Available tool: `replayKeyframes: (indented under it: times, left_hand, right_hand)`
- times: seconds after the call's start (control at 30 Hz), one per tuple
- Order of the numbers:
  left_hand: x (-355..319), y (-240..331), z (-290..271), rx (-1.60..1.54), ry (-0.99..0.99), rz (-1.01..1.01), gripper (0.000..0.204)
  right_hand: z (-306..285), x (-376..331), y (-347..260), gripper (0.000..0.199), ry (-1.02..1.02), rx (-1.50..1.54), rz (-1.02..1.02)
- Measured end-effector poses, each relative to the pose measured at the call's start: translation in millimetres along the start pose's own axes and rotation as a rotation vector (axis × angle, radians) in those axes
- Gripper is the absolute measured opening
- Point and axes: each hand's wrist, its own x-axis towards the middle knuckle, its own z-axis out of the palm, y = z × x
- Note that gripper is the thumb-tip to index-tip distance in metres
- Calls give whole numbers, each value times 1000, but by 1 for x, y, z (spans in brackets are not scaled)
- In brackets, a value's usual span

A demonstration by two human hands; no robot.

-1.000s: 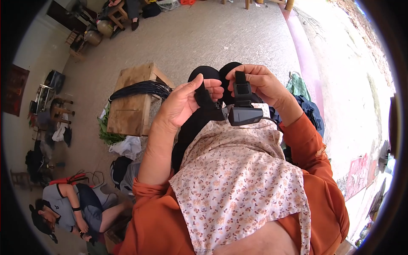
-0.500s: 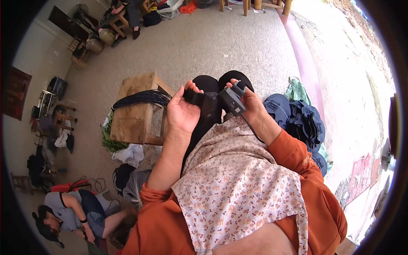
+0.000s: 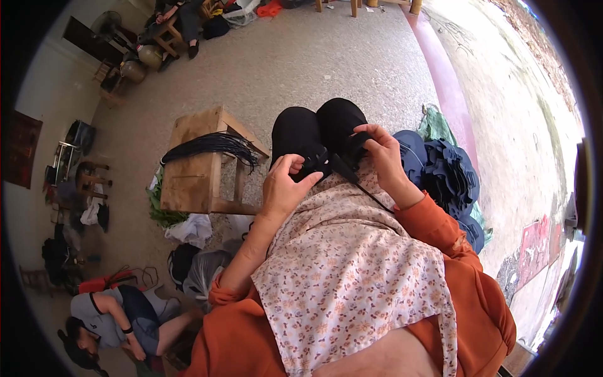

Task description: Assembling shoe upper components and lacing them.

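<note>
Above my black-clad knees, my left hand (image 3: 287, 183) closes its thumb and fingers round a black piece (image 3: 318, 162), whose kind is hard to tell against the dark cloth. My right hand (image 3: 384, 164) pinches a black part (image 3: 357, 142) slightly higher up. Between the two hands lies a dark, narrow device (image 3: 343, 168), tilted. A black cord (image 3: 375, 199) runs from it down over my flowered apron (image 3: 352, 276) toward the right forearm. How these dark parts join is not clear.
To the left stands a wooden stool (image 3: 188, 186) with a bundle of black cords (image 3: 204, 146) on it. Stacked dark blue pieces (image 3: 447, 176) lie to the right by green cloth (image 3: 434, 124). A person (image 3: 113, 320) sits bent over at lower left, near plastic bags (image 3: 204, 273).
Both hands have turned from palms up to fingers over the dark parts. My left hand has come lower and nearer to me. The device now lies lower between them, less visible.
</note>
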Motion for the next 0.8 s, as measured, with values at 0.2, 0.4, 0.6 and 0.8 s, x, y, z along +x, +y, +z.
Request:
replayKeyframes:
  times: [0.2, 0.4, 0.6, 0.8]
  left_hand:
    - [-4, 18, 16, 554, -87, 151, 68]
    - [20, 18, 37, 783, -362, 110, 59]
    - [12, 4, 22, 717, -393, 318, 51]
    - [1, 0, 31, 837, -497, 425, 24]
  right_hand:
    - [-42, -3, -8, 22, -156, -137, -52]
    - [-76, -11, -33, 27, -315, -242, -54]
    - [-93, -11, -51, 58, -485, -423, 231]
    - [-62, 19, -49, 51, -328, -964, 30]
